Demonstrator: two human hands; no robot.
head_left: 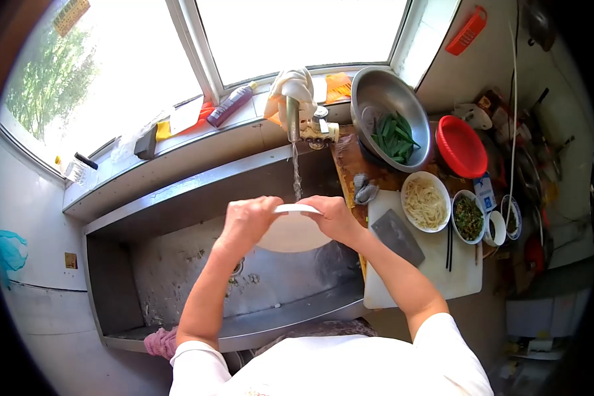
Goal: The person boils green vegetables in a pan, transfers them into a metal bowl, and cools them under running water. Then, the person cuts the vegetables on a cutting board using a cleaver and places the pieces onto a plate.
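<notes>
A white bowl or plate is tilted over the steel sink, just below the running tap. My left hand grips its rim on the left, and my right hand grips the rim on the right. Water falls from the tap to the far edge of the white bowl. The inside of the bowl is turned out of sight. Fingers of both hands are partly hidden behind the rim.
Right of the sink are a white cutting board with a cleaver, a bowl of pale strips, a metal basin of green vegetables and a red basket. A purple bottle lies on the window ledge.
</notes>
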